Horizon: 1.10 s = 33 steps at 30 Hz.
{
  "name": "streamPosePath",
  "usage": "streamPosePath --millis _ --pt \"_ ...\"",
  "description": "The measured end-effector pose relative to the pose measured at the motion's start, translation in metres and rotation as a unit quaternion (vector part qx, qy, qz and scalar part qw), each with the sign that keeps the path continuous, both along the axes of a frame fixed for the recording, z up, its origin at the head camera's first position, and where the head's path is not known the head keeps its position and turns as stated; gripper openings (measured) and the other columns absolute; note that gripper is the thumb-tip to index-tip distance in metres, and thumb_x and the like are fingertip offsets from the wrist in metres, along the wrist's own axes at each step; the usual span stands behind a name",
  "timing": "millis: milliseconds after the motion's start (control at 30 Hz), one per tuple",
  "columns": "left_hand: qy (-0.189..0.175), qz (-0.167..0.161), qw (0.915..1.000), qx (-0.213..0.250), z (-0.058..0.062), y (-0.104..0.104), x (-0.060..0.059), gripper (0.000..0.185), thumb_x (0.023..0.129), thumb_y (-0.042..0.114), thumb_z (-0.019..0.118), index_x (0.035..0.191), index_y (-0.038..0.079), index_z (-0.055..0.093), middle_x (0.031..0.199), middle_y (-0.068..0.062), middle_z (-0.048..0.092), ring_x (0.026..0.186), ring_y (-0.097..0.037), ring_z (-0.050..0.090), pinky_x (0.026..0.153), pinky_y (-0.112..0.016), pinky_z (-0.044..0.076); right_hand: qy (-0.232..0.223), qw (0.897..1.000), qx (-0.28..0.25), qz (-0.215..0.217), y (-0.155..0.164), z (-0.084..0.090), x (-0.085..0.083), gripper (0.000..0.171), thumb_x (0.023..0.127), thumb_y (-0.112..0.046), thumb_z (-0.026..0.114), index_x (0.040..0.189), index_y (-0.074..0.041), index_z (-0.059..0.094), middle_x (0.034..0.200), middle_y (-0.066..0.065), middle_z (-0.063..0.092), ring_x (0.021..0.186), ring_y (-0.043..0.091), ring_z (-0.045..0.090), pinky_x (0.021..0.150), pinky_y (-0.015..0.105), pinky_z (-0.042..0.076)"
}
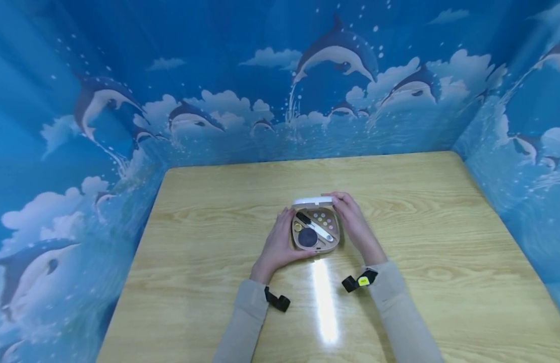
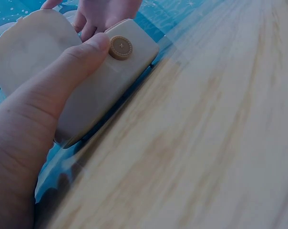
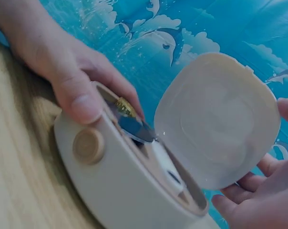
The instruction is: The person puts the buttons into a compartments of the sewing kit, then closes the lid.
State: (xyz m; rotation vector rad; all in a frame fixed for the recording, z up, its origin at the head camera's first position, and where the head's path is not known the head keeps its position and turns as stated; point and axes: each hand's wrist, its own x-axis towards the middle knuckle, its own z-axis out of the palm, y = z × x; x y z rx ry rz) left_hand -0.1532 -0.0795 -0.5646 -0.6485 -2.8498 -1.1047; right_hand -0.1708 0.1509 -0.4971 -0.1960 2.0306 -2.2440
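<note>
Dolphin-printed blue walls point(image 1: 216, 75) enclose a pale wooden surface point(image 1: 443, 252). At frame centre sits an open beige case point(image 1: 315, 232), lid point(image 1: 313, 201) raised. The left hand point(image 1: 280, 247) grips its near-left side, thumb curled by the button point(image 2: 120, 47); the right hand point(image 1: 352, 222) holds the lid's edge, fingers point(image 3: 230, 205) curled behind it.

A light wooden table point(image 1: 398, 227) fills the lower middle of the head view. Blue walls point(image 1: 243, 85) printed with dolphins, clouds and splashing water enclose it at the top, left and right. A bright streak of light point(image 1: 324, 297) glares low at centre.
</note>
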Motion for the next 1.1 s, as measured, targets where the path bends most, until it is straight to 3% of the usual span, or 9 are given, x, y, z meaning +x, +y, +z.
streamPosePath --millis 233,433,533,667,900,1100 --pt "0.0 0.0 0.9999 0.011 -0.002 0.0 0.0 0.129 0.062 0.078 0.076 0.16 0.025 0.009 0.164 0.001 0.019 0.152 -0.02 0.006 0.12 -0.053 0.017 0.018 0.999 0.002 0.027 0.007 -0.012 0.006 0.049 0.105 -0.031 0.049 0.14 0.003 0.046 0.147 0.017 0.044 0.131 0.021 0.044 0.119 0.047 0.026" --pt "0.002 -0.001 0.9998 0.018 -0.001 0.0 -0.001 0.13 0.063 0.079 0.075 0.16 0.026 0.008 0.164 0.002 0.02 0.152 -0.021 0.007 0.121 -0.052 0.017 0.041 0.997 -0.04 0.053 0.013 -0.024 0.01 0.048 0.102 -0.015 0.051 0.143 0.008 0.04 0.152 0.022 0.037 0.132 0.02 0.044 0.114 0.03 0.034" --pt "-0.001 -0.002 0.9997 0.024 0.0 0.0 -0.001 0.129 0.062 0.079 0.075 0.16 0.025 0.01 0.163 0.003 0.022 0.152 -0.02 0.006 0.121 -0.051 0.016 0.055 0.993 -0.069 0.075 0.017 -0.031 0.012 0.049 0.099 -0.005 0.054 0.143 0.01 0.039 0.156 0.022 0.032 0.142 0.023 0.035 0.116 0.024 0.031" --pt "-0.006 -0.001 0.9997 0.025 0.0 0.0 -0.001 0.128 0.062 0.08 0.073 0.16 0.023 0.013 0.163 0.004 0.022 0.152 -0.017 0.006 0.122 -0.048 0.016 0.063 0.988 -0.101 0.1 0.023 -0.041 0.015 0.057 0.091 0.005 0.061 0.144 0.01 0.038 0.159 0.019 0.028 0.148 0.027 0.023 0.119 0.024 0.024" --pt "-0.006 0.003 0.9998 0.021 0.001 0.001 0.0 0.13 0.061 0.083 0.071 0.159 0.017 0.018 0.163 0.0 0.021 0.151 -0.016 0.007 0.122 -0.049 0.016 0.066 0.981 -0.131 0.128 0.029 -0.055 0.018 0.071 0.081 0.013 0.07 0.144 0.01 0.037 0.161 0.015 0.024 0.149 0.026 0.02 0.121 0.027 0.019" --pt "-0.004 -0.001 0.9999 0.016 0.001 0.001 0.0 0.128 0.063 0.079 0.074 0.159 0.015 0.017 0.164 -0.003 0.021 0.152 -0.019 0.008 0.121 -0.051 0.018 0.066 0.981 -0.115 0.141 0.033 -0.06 0.021 0.073 0.079 0.017 0.07 0.145 0.009 0.039 0.163 0.012 0.021 0.15 0.023 0.016 0.121 0.026 0.016"
